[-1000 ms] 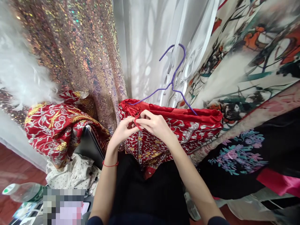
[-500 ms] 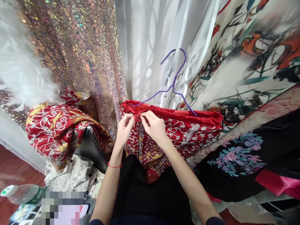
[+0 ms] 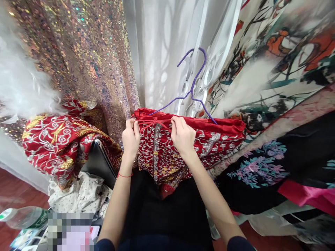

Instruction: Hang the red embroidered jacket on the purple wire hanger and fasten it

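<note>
A red embroidered garment (image 3: 209,139) with silver and gold patterns hangs folded over a purple wire hanger (image 3: 192,90) in front of me. Thin red ties (image 3: 154,123) run along its top edge. My left hand (image 3: 131,137) pinches the left end of the ties. My right hand (image 3: 181,134) pinches the right end, and the ties are drawn taut between the two hands. A red string bracelet circles my left wrist.
A sequined gold fabric (image 3: 86,59) and white curtain (image 3: 162,52) hang behind. A second red embroidered piece (image 3: 57,139) lies at left over a dark case (image 3: 98,162). Printed and floral black fabrics (image 3: 264,167) fill the right. A plastic bottle (image 3: 23,216) lies at lower left.
My hands were close together working the red ties at the garment's top edge. They have now moved apart, pulling the ties out sideways.
</note>
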{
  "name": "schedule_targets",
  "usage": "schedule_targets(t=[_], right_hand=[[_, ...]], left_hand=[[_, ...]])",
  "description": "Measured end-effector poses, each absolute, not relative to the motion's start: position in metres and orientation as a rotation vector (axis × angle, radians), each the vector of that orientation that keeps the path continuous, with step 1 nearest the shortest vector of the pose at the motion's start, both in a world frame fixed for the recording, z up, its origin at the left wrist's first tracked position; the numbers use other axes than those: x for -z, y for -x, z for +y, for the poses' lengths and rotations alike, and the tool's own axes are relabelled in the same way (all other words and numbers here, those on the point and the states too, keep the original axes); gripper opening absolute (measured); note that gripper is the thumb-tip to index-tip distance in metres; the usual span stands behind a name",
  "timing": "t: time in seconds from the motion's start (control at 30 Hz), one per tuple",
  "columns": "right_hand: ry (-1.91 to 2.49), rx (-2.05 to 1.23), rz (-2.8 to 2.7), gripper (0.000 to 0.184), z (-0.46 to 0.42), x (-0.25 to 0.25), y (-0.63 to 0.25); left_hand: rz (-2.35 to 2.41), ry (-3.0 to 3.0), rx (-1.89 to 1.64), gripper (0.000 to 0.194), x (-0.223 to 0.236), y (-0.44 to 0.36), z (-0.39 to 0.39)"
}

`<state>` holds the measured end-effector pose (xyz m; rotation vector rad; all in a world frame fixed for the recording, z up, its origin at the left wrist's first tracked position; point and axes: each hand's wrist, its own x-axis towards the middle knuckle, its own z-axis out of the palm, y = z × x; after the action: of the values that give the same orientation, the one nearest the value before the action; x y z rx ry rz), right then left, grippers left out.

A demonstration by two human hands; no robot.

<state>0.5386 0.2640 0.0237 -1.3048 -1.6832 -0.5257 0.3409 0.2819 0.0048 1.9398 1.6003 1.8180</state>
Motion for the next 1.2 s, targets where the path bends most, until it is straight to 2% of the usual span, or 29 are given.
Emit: schedule_targets(t=[0.13, 0.27, 0.37, 0.5, 0.6, 0.67, 0.83, 0.97, 1.07, 1.2], right_hand=[[1.268, 0.775, -1.661, 0.03, 0.266, -0.024, -0.548], [1.279, 0.827, -1.657, 0.029, 0.263, -0.023, -0.556], [1.317, 0.717, -1.646, 0.029, 0.258, -0.02, -0.556], [1.28, 0.403, -1.639, 0.022, 0.249, -0.021, -0.551], [1.238, 0.248, -1.602, 0.019, 0.246, -0.021, -0.547], [1.225, 0.2, -1.583, 0.018, 0.247, -0.02, -0.542], [1.167, 0.074, -1.526, 0.016, 0.246, -0.018, -0.528], [1.139, 0.221, -1.629, 0.016, 0.243, -0.017, -0.517], [1.179, 0.386, -1.69, 0.019, 0.245, -0.013, -0.51], [1.27, 0.495, -1.69, 0.012, 0.249, -0.006, -0.506]], left_hand=[[1.663, -1.985, -1.806, 0.024, -0.006, -0.332, 0.286], [1.785, -2.027, -1.776, 0.025, -0.001, -0.325, 0.291], [1.8, -2.024, -1.725, 0.024, 0.007, -0.323, 0.291], [1.571, -2.049, -1.809, 0.024, 0.012, -0.326, 0.284], [1.49, -2.297, -1.903, 0.04, 0.001, -0.332, 0.277], [1.47, -2.581, -1.799, 0.045, -0.012, -0.338, 0.276], [1.454, -2.834, -1.579, 0.031, -0.038, -0.349, 0.284], [1.419, -2.813, -1.556, 0.019, -0.039, -0.352, 0.286], [1.391, -2.786, -1.547, 0.019, -0.035, -0.352, 0.283], [1.382, -2.827, -1.562, 0.021, -0.032, -0.347, 0.281]])
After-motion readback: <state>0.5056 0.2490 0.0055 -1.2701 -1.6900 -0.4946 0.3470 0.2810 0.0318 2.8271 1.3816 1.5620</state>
